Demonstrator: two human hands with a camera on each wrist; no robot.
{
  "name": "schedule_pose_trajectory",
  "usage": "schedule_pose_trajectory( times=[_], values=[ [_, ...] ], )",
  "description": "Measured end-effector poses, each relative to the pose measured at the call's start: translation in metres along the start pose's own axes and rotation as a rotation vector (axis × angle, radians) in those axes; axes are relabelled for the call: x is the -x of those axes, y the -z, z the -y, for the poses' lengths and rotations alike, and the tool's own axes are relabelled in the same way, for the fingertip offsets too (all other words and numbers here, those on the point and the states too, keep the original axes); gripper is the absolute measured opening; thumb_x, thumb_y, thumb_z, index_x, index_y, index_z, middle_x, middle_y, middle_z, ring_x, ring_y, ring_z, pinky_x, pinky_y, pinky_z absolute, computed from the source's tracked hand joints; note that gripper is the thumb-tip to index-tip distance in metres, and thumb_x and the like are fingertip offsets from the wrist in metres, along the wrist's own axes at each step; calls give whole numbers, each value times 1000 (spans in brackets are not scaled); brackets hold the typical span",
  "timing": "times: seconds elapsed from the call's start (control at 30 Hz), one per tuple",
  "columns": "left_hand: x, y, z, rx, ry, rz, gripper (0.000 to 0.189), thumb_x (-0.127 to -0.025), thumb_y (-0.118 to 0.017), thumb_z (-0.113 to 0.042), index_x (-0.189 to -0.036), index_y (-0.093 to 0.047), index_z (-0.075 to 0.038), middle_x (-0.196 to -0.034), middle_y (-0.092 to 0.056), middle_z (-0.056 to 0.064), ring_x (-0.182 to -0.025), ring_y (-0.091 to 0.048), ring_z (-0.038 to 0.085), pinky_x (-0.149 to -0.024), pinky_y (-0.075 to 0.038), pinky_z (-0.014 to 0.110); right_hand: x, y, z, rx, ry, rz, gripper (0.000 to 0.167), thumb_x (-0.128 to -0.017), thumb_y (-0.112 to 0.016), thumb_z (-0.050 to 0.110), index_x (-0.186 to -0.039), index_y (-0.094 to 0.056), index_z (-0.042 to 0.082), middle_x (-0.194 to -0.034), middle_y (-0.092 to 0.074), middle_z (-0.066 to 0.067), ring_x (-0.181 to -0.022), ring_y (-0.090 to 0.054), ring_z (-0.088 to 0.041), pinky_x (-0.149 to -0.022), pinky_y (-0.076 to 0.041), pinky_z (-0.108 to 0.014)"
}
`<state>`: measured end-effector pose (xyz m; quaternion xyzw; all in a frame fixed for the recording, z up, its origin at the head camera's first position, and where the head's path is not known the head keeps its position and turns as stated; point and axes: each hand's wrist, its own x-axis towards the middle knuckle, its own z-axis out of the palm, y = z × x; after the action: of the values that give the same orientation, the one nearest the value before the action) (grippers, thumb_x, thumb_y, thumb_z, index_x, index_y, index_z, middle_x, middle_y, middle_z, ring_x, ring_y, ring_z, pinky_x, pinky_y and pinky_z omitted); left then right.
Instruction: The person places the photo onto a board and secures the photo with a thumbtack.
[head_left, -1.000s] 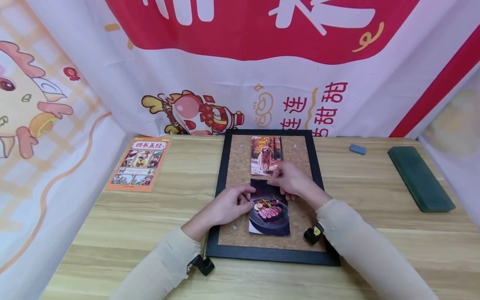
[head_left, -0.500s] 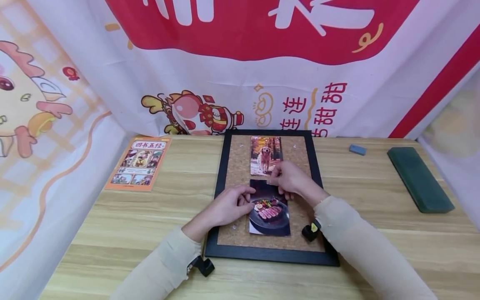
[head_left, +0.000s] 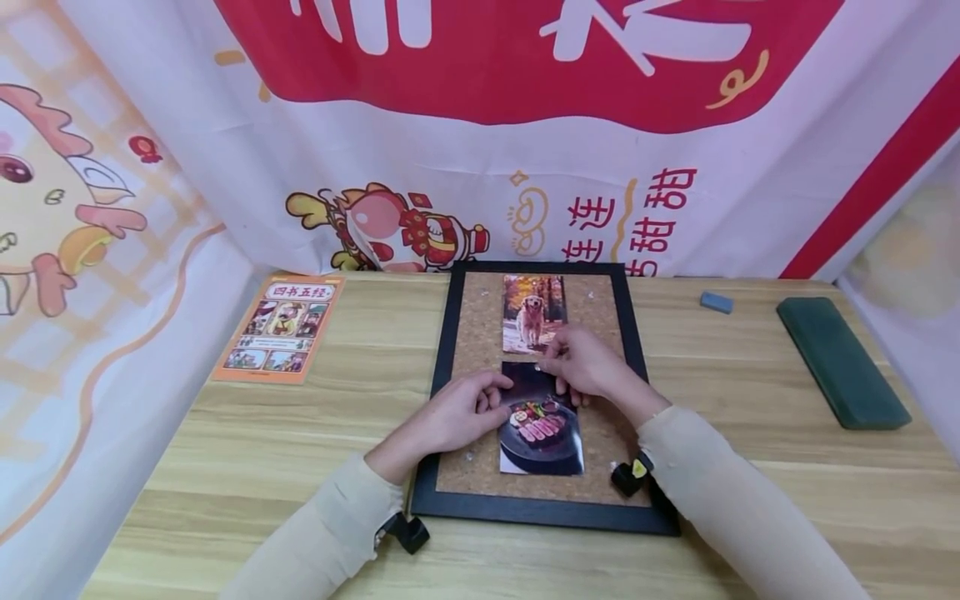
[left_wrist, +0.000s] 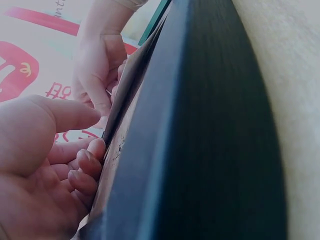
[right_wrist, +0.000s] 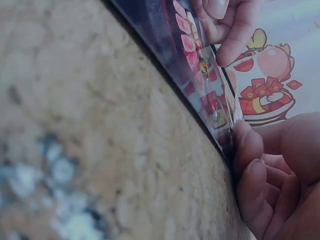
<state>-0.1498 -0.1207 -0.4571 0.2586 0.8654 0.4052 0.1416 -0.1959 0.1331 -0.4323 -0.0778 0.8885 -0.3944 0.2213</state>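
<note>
A photo of sliced meat on a dark plate (head_left: 542, 433) lies on a cork board (head_left: 468, 479) with a black frame, just below a photo of a dog (head_left: 532, 312). My left hand (head_left: 465, 408) holds the meat photo's left edge, thumb and forefinger spread along it. At its top edge my right hand (head_left: 588, 367) pinches a small clear pushpin (head_left: 537, 367), mostly hidden by the fingertips. In the left wrist view the photo's edge (left_wrist: 132, 75) stands slightly off the cork. The right wrist view shows my right fingertips (right_wrist: 247, 150) at the photo's upper end.
Small clear pins sit near the board's corners, one blurred cluster (right_wrist: 65, 195) close to the right wrist camera. An orange booklet (head_left: 281, 329) lies left of the board. To the right are a blue eraser (head_left: 716, 302) and a dark green case (head_left: 843, 362). A printed cloth (head_left: 450, 150) hangs behind.
Both hands stay almost in place. The glint of the pin by my right fingertips shows more clearly now. The whole view has shifted very slightly.
</note>
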Motion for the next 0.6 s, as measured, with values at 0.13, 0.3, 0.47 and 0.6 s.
schedule_pose_trajectory(
  times=[0.13, 0.3, 0.47, 0.6],
  values=[
    [-4, -4, 5, -2, 32, -12, 39, -101, -74, -29, -134, -69, -9, -92, -66, -6, -70, -58, 6, -65, -48, 25, 5, 2, -3, -9, -7, -7, 18, -110, -64, 20, -99, -62, 5, -65, -69, -6, -43, -59, -14, -42, -51, -31],
    [-4, -2, -9, -21, 51, -40, 38, -100, -75, -24, -133, -69, -6, -100, -67, -2, -73, -58, 5, -68, -49, 25, 11, 5, -6, -72, -48, 8, 16, -110, -64, 18, -101, -63, 5, -71, -72, -8, -46, -63, -16, -46, -54, -33],
    [-4, 3, -24, -30, 86, -38, 38, -100, -74, -20, -134, -69, -4, -106, -68, 4, -77, -59, 7, -72, -49, 25, 15, 5, -7, -160, -65, 29, 14, -110, -63, 16, -105, -62, 3, -75, -73, -10, -49, -66, -16, -48, -58, -35],
    [-5, 1, -16, -48, 42, -41, 36, -102, -71, -23, -133, -69, -5, -103, -67, 1, -77, -59, 7, -70, -48, 26, 15, 5, -7, -161, -53, 26, 13, -110, -62, 16, -106, -63, 4, -76, -72, -10, -49, -65, -16, -48, -57, -34]
  ],
)
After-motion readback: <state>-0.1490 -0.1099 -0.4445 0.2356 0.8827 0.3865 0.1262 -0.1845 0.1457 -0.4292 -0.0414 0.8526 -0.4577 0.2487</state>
